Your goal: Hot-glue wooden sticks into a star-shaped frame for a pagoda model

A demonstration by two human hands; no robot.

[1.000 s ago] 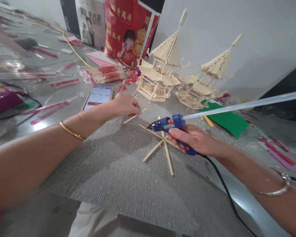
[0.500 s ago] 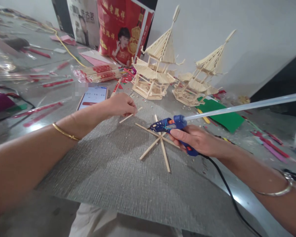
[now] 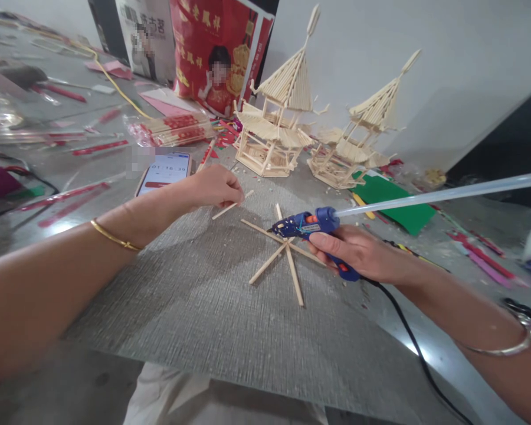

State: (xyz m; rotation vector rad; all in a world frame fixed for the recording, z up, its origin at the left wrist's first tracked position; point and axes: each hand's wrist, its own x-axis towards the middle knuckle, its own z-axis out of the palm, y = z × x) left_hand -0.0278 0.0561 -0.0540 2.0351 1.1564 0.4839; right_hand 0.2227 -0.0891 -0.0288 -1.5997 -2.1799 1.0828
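Note:
My left hand (image 3: 219, 188) is closed, its fingertips pinching a short thin wooden stick (image 3: 225, 211) just above the table. My right hand (image 3: 354, 251) is wrapped round the handle of a blue hot glue gun (image 3: 307, 223), with a long clear glue stick (image 3: 442, 192) running out of its back. Beneath the gun, several wooden sticks cross at one middle point as a star (image 3: 294, 274), flat on the table. The gun's nozzle hangs over the star's upper left arm; whether it touches the wood, I cannot tell. The gun and right hand hide part of the star.
Two wooden stick pavilions (image 3: 272, 127) (image 3: 358, 133) stand at the back. A phone (image 3: 166, 169) showing a timer lies behind my left forearm, near bagged sticks (image 3: 172, 130). Green card (image 3: 393, 200) lies right; the gun's black cord (image 3: 407, 327) trails over the table's right side (image 3: 181, 307).
The glue gun has slid slightly right and back along the star's upper left arm. My left hand keeps its pinch on the stick, and the whole view has shifted a little.

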